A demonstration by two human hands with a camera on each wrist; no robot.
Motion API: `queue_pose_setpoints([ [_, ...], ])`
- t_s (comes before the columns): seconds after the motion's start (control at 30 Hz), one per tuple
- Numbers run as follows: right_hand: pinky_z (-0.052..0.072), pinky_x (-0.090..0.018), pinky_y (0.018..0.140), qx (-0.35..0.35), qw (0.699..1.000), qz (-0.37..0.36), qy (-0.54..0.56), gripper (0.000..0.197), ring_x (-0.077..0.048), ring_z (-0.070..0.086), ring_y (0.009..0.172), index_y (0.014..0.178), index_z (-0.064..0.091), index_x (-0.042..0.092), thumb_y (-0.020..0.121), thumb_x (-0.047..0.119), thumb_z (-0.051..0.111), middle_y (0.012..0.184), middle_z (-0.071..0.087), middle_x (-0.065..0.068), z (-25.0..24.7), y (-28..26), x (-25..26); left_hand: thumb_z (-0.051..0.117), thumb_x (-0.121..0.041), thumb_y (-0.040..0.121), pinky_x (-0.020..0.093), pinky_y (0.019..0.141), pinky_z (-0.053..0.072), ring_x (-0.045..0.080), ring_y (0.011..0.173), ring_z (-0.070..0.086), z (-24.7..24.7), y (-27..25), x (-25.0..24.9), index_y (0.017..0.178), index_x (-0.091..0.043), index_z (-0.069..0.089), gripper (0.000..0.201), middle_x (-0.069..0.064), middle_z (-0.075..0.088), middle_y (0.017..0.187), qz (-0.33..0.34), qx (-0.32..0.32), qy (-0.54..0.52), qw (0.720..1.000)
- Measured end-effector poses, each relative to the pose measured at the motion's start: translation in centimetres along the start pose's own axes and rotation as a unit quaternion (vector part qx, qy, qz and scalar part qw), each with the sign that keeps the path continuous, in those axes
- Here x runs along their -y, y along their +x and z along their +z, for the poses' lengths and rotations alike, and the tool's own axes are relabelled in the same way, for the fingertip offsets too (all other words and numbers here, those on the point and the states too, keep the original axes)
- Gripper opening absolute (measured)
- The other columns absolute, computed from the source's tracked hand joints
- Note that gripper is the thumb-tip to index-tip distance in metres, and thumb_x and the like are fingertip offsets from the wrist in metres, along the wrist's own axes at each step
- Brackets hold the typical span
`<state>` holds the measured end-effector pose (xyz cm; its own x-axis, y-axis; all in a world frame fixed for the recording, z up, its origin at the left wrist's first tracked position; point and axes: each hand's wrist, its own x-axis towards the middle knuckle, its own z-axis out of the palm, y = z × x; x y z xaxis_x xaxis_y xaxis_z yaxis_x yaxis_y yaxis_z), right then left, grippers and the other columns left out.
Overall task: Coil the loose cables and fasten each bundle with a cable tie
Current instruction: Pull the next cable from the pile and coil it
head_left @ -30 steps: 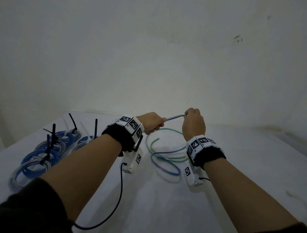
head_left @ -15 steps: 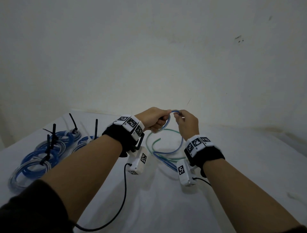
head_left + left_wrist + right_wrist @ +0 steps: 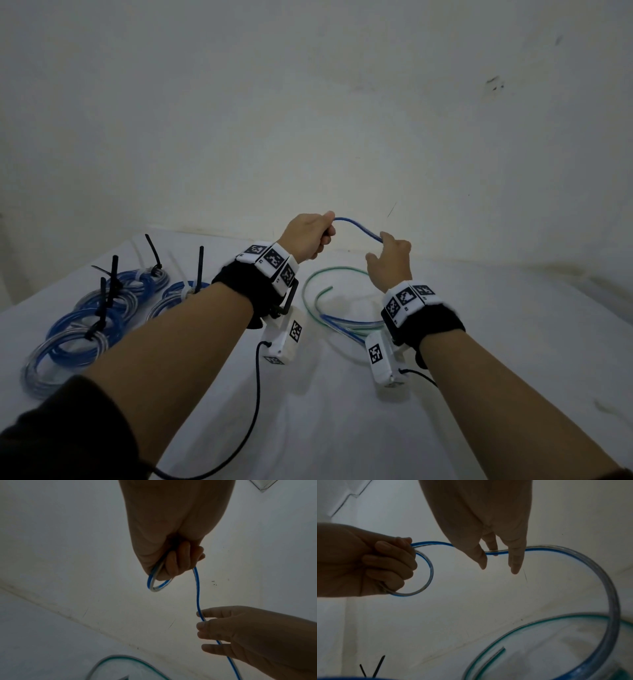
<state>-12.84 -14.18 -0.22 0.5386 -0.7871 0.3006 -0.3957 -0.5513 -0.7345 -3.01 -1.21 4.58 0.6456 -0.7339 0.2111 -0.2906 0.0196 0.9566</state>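
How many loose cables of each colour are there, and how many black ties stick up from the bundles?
loose blue cable: 1
loose green cable: 1
black cable ties: 4, as far as the head view shows
Total: 6

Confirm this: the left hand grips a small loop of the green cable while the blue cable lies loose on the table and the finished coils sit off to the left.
The colours are swapped. The left hand grips a small loop of the blue cable, as the right wrist view shows; the green cable lies loose on the table. The finished coils do sit off to the left.
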Motion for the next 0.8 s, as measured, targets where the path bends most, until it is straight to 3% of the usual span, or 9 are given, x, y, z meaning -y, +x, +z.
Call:
queue_pose_setpoints([
  [0.13,0.03,-0.025,0.085,-0.041,0.999,-0.025,-0.008,0.053,-0.035,0.041,0.119,0.142,0.038,0.015,0.091,0.003,0.044,0.137,0.031,-0.024,-0.3,-0.1,0.2,0.041,-0.032,0.098,0.018,0.041,0.027,0.006,0.035,0.033,-0.1,0.1,0.2,0.062,-0.015,0.048,0.04,-0.001,0.043,0.055,0.009,-0.027,0.011,1.0],
  [0.23,0.033,-0.024,0.082,-0.055,0.998,-0.028,0.007,0.053,-0.031,0.042,0.11,0.143,0.033,0.01,0.092,0.003,0.044,0.128,0.032,-0.021,-0.6,0.4,0.4,0.04,-0.032,0.098,0.018,0.041,0.027,0.007,0.037,0.033,-0.2,0.2,0.2,0.062,-0.015,0.048,0.041,-0.001,0.043,0.055,0.005,-0.033,0.002,0.999],
  [0.33,0.036,-0.021,0.095,-0.053,0.997,-0.045,-0.03,0.057,-0.028,0.044,0.114,0.144,0.02,0.001,0.094,0.004,0.047,0.132,0.027,-0.017,-0.8,0.8,0.4,0.038,-0.031,0.099,0.014,0.038,0.023,0.007,0.031,0.029,-0.3,0.3,0.0,0.061,-0.013,0.045,0.043,-0.002,0.041,0.05,-0.012,0.004,-0.013,1.0],
  [0.47,0.03,-0.018,0.092,-0.035,0.996,-0.085,-0.02,0.047,-0.027,0.043,0.124,0.134,0.037,0.004,0.091,0.005,0.055,0.142,0.028,-0.015,-1.1,1.0,0.3,0.036,-0.03,0.1,0.013,0.041,0.02,0.009,0.031,0.024,0.1,-0.2,-0.4,0.06,-0.012,0.041,0.044,-0.006,0.037,0.038,-0.04,0.068,-0.024,0.997],
  [0.63,0.031,-0.03,0.105,-0.002,0.989,-0.145,-0.019,0.062,-0.023,0.038,0.131,0.138,0.035,0.008,0.085,0.016,0.066,0.142,0.038,-0.011,-0.7,1.1,0.6,0.034,-0.036,0.1,0.014,0.039,0.017,0.008,0.035,0.021,0.5,-1.1,-1.1,0.06,-0.016,0.037,0.045,-0.007,0.032,0.04,-0.09,0.178,-0.005,0.98],
  [0.73,0.037,-0.031,0.1,0.027,0.984,-0.176,0.022,0.044,-0.025,0.047,0.122,0.129,0.045,0.005,0.089,0.011,0.061,0.131,0.051,-0.013,-0.3,0.8,1.1,0.033,-0.037,0.1,0.016,0.038,0.016,0.007,0.036,0.02,0.8,-1.4,-1.3,0.059,-0.018,0.034,0.046,-0.007,0.03,0.041,-0.095,0.221,-0.019,0.97],
  [0.8,0.042,-0.034,0.09,0.019,0.982,-0.187,0.022,0.023,-0.027,0.056,0.103,0.112,0.058,0.0,0.093,0.011,0.055,0.111,0.062,-0.015,0.1,0.6,1.6,0.032,-0.038,0.1,0.017,0.039,0.015,0.007,0.036,0.02,0.9,-1.4,-1.3,0.058,-0.018,0.033,0.046,-0.007,0.03,0.042,-0.082,0.22,-0.06,0.97],
])
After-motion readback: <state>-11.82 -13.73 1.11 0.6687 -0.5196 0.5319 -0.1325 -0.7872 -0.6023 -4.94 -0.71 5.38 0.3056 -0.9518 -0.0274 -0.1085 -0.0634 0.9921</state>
